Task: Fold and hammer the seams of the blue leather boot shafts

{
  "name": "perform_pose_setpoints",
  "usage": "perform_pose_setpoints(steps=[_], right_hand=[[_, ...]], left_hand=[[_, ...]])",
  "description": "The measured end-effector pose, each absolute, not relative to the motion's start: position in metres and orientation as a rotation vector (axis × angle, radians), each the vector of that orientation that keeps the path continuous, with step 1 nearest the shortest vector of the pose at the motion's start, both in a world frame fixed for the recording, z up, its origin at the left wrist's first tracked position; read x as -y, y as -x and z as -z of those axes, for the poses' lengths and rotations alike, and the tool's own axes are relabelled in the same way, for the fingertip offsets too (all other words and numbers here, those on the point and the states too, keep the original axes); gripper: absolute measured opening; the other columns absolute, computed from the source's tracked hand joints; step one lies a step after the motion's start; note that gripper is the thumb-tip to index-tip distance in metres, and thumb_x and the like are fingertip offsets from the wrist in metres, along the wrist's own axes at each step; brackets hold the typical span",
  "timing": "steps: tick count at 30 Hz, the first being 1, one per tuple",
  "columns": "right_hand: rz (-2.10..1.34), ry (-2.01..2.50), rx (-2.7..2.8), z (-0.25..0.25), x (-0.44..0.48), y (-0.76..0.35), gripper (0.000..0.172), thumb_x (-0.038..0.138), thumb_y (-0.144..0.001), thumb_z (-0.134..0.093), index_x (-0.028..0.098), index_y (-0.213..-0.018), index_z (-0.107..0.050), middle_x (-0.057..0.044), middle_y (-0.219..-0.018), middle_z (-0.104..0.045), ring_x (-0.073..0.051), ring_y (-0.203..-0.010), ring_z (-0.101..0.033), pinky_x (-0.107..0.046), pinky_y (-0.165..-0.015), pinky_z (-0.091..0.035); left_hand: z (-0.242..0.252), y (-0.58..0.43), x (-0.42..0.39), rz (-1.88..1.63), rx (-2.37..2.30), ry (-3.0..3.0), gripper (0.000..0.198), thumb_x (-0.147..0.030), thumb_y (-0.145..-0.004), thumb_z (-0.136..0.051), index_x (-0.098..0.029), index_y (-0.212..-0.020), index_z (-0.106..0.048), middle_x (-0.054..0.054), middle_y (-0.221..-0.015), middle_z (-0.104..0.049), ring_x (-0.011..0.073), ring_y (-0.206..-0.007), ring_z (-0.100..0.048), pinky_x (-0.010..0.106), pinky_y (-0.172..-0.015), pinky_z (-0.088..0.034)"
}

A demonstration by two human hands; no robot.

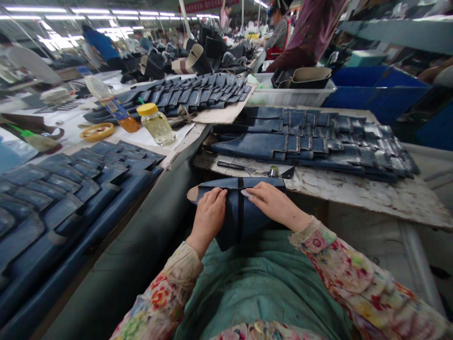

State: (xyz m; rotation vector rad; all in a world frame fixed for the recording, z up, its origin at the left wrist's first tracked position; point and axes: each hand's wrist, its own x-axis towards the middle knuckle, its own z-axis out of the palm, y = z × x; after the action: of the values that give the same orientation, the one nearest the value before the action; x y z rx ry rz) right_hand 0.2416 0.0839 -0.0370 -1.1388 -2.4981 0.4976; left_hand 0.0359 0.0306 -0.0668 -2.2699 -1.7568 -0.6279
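Observation:
A dark blue leather boot piece (230, 212) with a black strip across it lies over my lap, its pale tip pointing left. My left hand (209, 212) grips its upper edge left of the strip, fingers curled down onto the leather. On the other side of the strip, my right hand (271, 200) pinches a small pale flat piece (247, 193) against the same edge. What that pale piece is, I cannot make out. Just beyond the boot piece, a thin tool with a black handle (231, 165) and a small metal cylinder (272, 171) rest on the worn board (357, 196).
Overlapping blue leather pieces lie on the right board (311, 141), left table (63, 189) and far table (184, 94). A yellow-lidded jar (158, 126), leaning bottle (115, 108) and yellow ring (96, 131) stand ahead left. Behind are a white bin (290, 97), blue bin (378, 87) and several people.

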Motion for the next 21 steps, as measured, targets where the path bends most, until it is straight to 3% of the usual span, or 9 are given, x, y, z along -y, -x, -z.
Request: perform_pose_setpoints(steps=[9,14,21], right_hand=[[-0.52,1.146,2.514,0.04,-0.09,-0.243,0.029,0.024,-0.089,-0.047,0.015,-0.112,-0.063,-0.009,-0.095,-0.061,-0.019,-0.091,-0.057,-0.031,-0.084,-0.044],[-0.63,1.165,2.537,0.036,-0.101,-0.246,0.029,0.024,-0.09,-0.047,0.016,-0.111,-0.064,-0.009,-0.097,-0.062,-0.019,-0.092,-0.058,-0.03,-0.085,-0.044],[-0.616,1.118,2.712,0.022,-0.107,-0.237,0.03,0.023,-0.09,-0.045,0.014,-0.11,-0.065,-0.011,-0.098,-0.062,-0.021,-0.094,-0.058,-0.031,-0.085,-0.043]], left_hand=[[0.04,-0.051,-0.056,0.467,1.812,2.281,0.013,-0.022,-0.087,-0.045,-0.017,-0.079,-0.054,0.006,-0.085,-0.053,0.0202,-0.084,-0.051,0.034,-0.08,-0.046],[0.038,-0.048,-0.06,0.497,1.842,2.412,0.009,-0.019,-0.085,-0.047,-0.017,-0.083,-0.056,0.005,-0.088,-0.054,0.0194,-0.086,-0.052,0.034,-0.083,-0.046],[0.049,-0.048,-0.053,0.764,1.939,2.564,0.021,-0.015,-0.085,-0.047,-0.019,-0.101,-0.06,0.005,-0.101,-0.058,0.0187,-0.096,-0.054,0.033,-0.089,-0.045]])
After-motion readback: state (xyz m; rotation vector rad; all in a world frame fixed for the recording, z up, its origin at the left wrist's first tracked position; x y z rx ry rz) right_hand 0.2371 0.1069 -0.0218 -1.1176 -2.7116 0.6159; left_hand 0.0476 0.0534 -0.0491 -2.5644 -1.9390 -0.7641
